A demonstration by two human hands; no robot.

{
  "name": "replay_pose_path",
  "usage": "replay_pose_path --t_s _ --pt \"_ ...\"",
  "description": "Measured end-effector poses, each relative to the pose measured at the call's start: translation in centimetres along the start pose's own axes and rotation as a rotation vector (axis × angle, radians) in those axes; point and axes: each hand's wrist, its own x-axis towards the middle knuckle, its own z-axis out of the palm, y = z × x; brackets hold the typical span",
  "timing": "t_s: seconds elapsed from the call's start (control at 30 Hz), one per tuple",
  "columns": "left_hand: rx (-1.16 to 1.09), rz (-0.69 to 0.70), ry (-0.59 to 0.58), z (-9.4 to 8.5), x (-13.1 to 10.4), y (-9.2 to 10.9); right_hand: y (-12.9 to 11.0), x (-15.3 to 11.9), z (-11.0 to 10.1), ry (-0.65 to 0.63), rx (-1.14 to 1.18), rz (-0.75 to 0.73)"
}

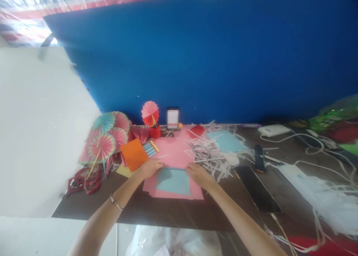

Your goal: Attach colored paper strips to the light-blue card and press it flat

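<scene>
A light blue sheet of paper [173, 182] lies on a stack of pink paper [197, 193] in front of me. Its far edge shows a narrow darker strip that looks like a fold. My left hand [151, 167] has its fingers closed at the far left corner of the blue sheet. At the far right corner, my right hand [198, 172] pinches the same edge. The near part of the sheet rests flat. An orange square of paper [134, 154] sits just beyond my left wrist, beside a pleated striped paper piece [151, 148].
Pleated paper fans [102, 146] crowd the left side, near red-handled scissors [84, 180]. White paper strips [208, 155] pile up at right, by another blue sheet [226, 140]. A phone [257, 189], black stapler-like object [260, 158], white power bank [273, 130] and cables lie farther right.
</scene>
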Motion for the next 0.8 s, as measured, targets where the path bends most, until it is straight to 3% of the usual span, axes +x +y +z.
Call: replay_pose_path --t_s 0.23,0.47,0.8 --pt "0.026 0.072 -0.049 -0.8 -0.1 0.1 -0.2 0.1 1.0 0.017 -0.141 -0.070" --pt "-0.079 0.047 -0.063 -1.7 0.5 0.0 -0.4 0.1 -0.1 0.001 -0.153 -0.133" --pt "-0.126 -0.013 -0.059 -1.8 0.5 0.4 0.5 1.4 -0.1 -0.001 -0.080 0.001"
